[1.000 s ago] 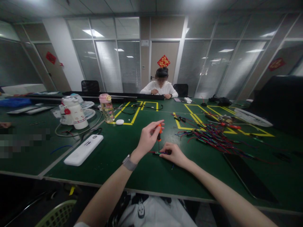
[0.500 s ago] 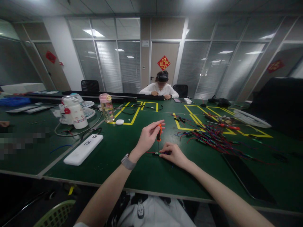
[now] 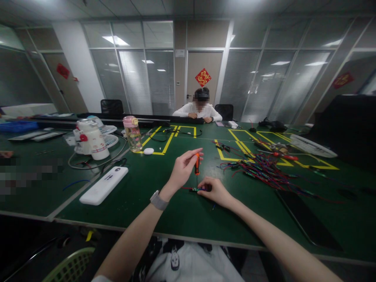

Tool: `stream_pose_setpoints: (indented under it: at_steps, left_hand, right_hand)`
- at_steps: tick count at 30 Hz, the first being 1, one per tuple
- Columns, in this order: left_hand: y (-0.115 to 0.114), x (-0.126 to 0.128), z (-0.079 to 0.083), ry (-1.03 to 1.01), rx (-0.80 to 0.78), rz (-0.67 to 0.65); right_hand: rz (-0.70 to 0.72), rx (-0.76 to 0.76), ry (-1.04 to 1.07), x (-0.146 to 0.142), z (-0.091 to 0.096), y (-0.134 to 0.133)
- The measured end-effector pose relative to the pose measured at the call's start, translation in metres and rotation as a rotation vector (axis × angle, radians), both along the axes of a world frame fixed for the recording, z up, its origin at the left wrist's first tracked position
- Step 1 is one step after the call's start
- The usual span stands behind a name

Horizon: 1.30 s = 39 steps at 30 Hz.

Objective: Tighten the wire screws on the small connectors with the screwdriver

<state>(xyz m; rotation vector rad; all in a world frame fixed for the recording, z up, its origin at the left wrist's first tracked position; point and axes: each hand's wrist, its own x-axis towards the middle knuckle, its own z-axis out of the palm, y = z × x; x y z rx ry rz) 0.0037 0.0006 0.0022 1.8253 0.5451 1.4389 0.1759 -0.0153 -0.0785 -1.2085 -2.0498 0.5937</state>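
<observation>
My left hand [image 3: 182,167] grips a small screwdriver [image 3: 197,166] with an orange and black handle. The screwdriver stands almost upright, its thin shaft reaching down to a small green circuit board [image 3: 194,190] on the table. My right hand [image 3: 216,191] pinches the right end of that board between thumb and fingers, holding it against the table top. A red wire runs out from the board's left side. Whether the tip sits in a screw is too small to make out.
On the green table [image 3: 164,223], a pile of wired boards [image 3: 264,172] lies to the right, beside a dark flat panel [image 3: 305,219]. At left are a white power bank [image 3: 104,186], a pink-lided bottle [image 3: 132,135] and a white bottle [image 3: 95,141]. Across sits a co-worker [image 3: 198,109].
The fingers of my left hand have shifted slightly on the screwdriver handle, which stands a little differently. My right hand and the board stay in place.
</observation>
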Motion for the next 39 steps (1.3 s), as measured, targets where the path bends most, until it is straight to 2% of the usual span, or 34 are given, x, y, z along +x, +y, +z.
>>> stream_pose_setpoints:
  at_steps: [2, 8, 12, 16, 22, 28, 36, 39]
  left_hand:
    - [0.0, 0.0, -0.001, 0.002, -0.006, 0.022]
    - [0.001, -0.002, -0.001, 0.053, 0.073, 0.199]
    - [0.002, -0.003, 0.0, 0.043, 0.073, 0.132]
    - [0.003, -0.002, 0.0, -0.011, -0.002, 0.057]
    - [0.005, -0.003, 0.001, 0.026, 0.016, 0.22]
    - [0.004, -0.003, -0.001, 0.027, 0.002, 0.125]
    - [0.0, -0.003, -0.001, 0.079, 0.159, 0.331]
    - [-0.002, -0.003, 0.001, 0.1, 0.151, 0.297]
  right_hand:
    - [-0.005, 0.0, -0.005, 0.0, 0.0, 0.0]
    - [0.011, 0.02, -0.014, 0.001, 0.002, -0.001]
    - [0.06, 0.039, -0.04, 0.004, 0.005, -0.002]
    - [0.1, 0.027, -0.031, 0.006, 0.006, -0.002]
    - [0.072, 0.02, 0.006, 0.007, 0.0, 0.0]
    - [0.08, 0.018, 0.009, 0.007, 0.0, 0.001]
    - [0.07, -0.013, 0.017, 0.01, -0.001, 0.004]
    - [0.061, -0.02, 0.028, 0.01, -0.003, 0.005]
